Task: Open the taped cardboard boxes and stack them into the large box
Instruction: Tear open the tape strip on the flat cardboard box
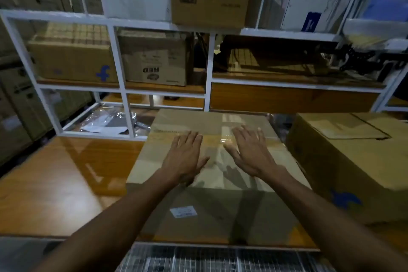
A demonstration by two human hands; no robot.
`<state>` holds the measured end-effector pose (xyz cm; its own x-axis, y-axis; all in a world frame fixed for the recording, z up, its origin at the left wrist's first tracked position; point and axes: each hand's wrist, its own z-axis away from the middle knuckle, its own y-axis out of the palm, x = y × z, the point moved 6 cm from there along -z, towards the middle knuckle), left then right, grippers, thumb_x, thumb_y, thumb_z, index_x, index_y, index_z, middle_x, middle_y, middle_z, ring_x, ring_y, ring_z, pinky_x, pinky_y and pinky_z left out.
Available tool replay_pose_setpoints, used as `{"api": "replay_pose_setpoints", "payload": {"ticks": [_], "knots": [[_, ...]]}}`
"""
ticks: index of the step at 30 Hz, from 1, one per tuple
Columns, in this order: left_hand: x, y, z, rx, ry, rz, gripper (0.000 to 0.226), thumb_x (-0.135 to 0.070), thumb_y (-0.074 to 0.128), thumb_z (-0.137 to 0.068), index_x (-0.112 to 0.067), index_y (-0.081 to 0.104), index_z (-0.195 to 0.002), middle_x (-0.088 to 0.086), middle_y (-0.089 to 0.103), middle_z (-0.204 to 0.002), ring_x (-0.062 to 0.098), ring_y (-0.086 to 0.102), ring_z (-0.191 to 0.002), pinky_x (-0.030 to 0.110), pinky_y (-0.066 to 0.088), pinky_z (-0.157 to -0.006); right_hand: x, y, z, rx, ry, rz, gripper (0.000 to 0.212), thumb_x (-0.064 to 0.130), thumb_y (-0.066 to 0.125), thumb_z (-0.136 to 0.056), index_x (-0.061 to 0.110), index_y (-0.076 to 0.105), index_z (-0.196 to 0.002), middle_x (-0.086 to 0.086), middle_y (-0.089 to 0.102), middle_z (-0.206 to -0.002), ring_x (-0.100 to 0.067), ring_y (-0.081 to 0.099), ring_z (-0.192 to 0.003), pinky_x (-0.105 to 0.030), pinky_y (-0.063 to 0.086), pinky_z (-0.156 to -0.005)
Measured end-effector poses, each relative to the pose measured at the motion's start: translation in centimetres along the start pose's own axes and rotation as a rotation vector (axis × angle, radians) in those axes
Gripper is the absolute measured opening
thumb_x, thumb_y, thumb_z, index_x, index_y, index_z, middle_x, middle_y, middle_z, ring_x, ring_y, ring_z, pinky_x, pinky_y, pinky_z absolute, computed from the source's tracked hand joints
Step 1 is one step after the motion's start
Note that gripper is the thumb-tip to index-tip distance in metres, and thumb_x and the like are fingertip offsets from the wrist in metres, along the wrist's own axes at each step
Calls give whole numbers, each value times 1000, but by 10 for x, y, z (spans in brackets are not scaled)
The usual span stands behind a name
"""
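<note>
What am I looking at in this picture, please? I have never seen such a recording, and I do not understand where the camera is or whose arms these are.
There is no machine here. A person wears one wide-angle camera on the head, so the single picture looks forward and down along their own two bare arms.

The left hand and the right hand have straight, spread fingers over the top of a taped cardboard box. Neither hand holds anything; whether they press on the box or hover just above it, I cannot tell. Shiny tape runs across the box top, and a small white label sits on its near side.

The box stands on a glossy wooden table. Another, larger cardboard box stands to its right. Behind is a white metal shelf with more boxes.
</note>
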<state>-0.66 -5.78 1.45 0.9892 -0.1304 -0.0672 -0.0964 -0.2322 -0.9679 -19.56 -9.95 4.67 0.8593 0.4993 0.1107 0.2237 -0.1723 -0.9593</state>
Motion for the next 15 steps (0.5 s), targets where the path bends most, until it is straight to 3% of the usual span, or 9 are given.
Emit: {"api": "replay_pose_setpoints", "payload": {"ticks": [2, 5, 11, 15], "knots": [[3, 16, 10, 58, 5, 33, 80, -66, 20, -99, -12, 26, -157, 12, 27, -164, 28, 25, -150, 45, 20, -122, -2, 19, 10, 80, -6, -58, 67, 61, 22, -103, 18, 35, -153, -5, 34, -161, -23, 23, -151, -54, 11, -124], [11, 42, 22, 64, -33, 53, 90, -68, 4, -89, -12, 39, -150, 10, 38, -158, 26, 34, -144, 43, 27, -117, -11, 55, 32, 169, 15, -90, 74, 66, 15, -96, 21, 44, -146, -4, 41, -156, -21, 33, -145, -49, 23, -119], [20, 51, 15, -36, -17, 35, 69, -58, 16, -98, -16, 51, -140, 7, 50, -148, 23, 43, -135, 42, 34, -111, -19, 76, 31, 86, 21, -80, 52, 52, 29, -106, 23, 42, -148, -2, 34, -161, -17, 25, -150, -47, 15, -121], [28, 55, -3, -12, -45, 56, 66, -57, 21, -96, -18, 48, -142, 7, 45, -152, 24, 40, -138, 43, 32, -113, -22, 78, 11, 74, 39, -77, 51, 50, 33, -105, 23, 42, -148, -3, 35, -161, -18, 26, -149, -46, 15, -121]]}}
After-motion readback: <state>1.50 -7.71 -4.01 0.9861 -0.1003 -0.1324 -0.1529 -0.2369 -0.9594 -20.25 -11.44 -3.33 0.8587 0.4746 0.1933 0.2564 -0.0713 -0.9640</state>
